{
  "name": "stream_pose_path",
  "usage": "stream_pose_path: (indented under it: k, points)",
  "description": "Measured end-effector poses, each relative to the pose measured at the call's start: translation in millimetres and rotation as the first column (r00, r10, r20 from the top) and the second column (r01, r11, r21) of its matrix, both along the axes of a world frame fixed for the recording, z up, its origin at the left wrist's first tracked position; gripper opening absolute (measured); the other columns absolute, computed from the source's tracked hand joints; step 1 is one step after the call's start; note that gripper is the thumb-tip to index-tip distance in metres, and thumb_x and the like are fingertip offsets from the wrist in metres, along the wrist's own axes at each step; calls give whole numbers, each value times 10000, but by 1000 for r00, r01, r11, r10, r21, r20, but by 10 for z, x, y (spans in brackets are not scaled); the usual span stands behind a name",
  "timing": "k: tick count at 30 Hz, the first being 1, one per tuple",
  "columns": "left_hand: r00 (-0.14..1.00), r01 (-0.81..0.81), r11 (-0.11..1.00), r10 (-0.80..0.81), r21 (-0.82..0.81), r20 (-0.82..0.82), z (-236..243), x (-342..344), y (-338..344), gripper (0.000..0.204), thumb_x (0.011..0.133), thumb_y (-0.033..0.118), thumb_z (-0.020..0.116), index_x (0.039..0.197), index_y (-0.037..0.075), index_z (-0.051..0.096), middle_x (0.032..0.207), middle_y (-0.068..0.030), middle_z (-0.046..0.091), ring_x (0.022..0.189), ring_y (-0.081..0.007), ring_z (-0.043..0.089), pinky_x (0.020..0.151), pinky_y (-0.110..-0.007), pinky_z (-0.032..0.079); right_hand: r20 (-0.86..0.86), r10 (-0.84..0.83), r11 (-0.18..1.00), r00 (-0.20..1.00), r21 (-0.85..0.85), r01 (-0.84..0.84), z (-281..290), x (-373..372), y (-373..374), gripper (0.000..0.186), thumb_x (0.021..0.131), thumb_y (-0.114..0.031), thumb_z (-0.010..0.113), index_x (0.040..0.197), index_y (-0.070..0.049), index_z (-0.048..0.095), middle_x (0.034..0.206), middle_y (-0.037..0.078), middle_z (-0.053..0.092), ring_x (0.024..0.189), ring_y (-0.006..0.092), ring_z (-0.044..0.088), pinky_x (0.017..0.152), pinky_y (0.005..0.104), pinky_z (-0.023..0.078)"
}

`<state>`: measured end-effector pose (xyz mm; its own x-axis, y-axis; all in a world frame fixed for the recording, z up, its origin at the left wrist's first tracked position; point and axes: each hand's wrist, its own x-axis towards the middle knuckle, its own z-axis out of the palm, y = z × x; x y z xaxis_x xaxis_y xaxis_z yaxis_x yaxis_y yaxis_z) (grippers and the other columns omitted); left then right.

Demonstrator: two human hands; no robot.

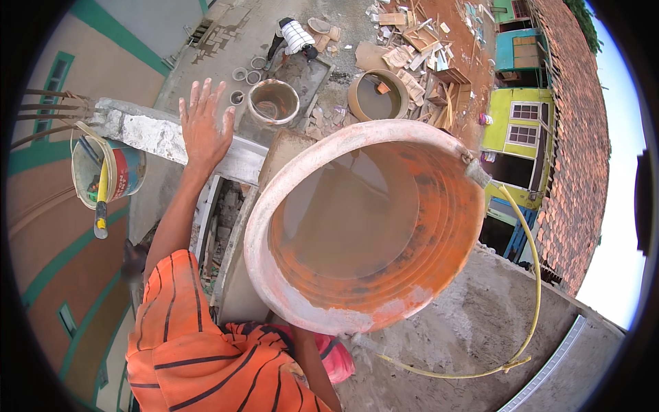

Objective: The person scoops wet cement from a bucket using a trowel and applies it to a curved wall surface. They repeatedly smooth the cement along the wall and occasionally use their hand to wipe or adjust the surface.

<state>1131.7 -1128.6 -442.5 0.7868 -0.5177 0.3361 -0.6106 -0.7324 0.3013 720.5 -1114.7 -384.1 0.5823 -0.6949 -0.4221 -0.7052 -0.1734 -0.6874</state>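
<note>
My left hand (208,127) is raised with its fingers spread, above a concrete beam (144,132) at the left; it holds nothing. A large orange bucket (432,275), its rim crusted with pale cement, fills the middle of the view. Murky grey-brown water (343,220) covers its bottom. A yellow rope (536,275) loops from the far-right rim down to the bucket's near side. My right forearm (317,367) reaches up beneath the bucket's near rim. The bucket hides my right hand and its fingers, so its grip does not show.
At the left a small bucket (135,175) with a yellow-handled tool (103,192) hangs by the beam. Far below, a person (296,38) bends beside a tub (273,103) and a round container of water (377,97). Scrap wood (422,44) lies beyond; a rough cement surface (446,343) spreads lower right.
</note>
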Motion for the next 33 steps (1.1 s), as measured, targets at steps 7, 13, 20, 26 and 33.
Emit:
stream_pose_path:
  k: [7,13,20,26,33]
  points:
    - [979,-92,949,142,301,-149,-90,-117,124,461,977,395,406,1393,209,476,1472,-83,419,1422,-281,267,1161,-532,122,-104,-36,999,994,24,39,96,-132,48,571,807,-430,684,1286,-150,549,1341,97,498,1293,299,371,1052,534,214]
    - [978,-79,955,130,288,-166,-82,-97,116,424,981,384,405,1348,212,529,1451,-70,451,1412,-276,288,1159,-524,130,-146,-45,998,988,30,50,98,-160,82,624,798,-463,674,1316,-152,518,1377,107,456,1327,306,321,1056,571,171]
    - [977,-62,955,117,290,-176,-99,-96,139,398,980,389,413,1310,223,562,1433,-52,476,1399,-260,314,1159,-518,127,-156,-44,998,987,29,49,122,-142,99,686,787,-501,663,1351,-154,482,1419,119,408,1367,314,263,1062,614,120]
    - [980,-59,916,129,397,-153,-137,-59,117,378,982,400,412,1275,237,585,1415,-14,497,1393,-242,329,1159,-517,123,-114,-61,998,992,-28,58,69,-74,166,740,778,-534,654,1380,-156,451,1454,129,367,1400,321,213,1066,651,76]
    - [936,22,930,109,367,-333,45,-91,207,416,986,384,397,1315,171,535,1417,-64,476,1387,-266,327,1146,-528,116,-193,102,978,976,-162,-134,40,50,55,802,767,-573,642,1415,-158,415,1496,140,319,1440,329,155,1072,694,25]
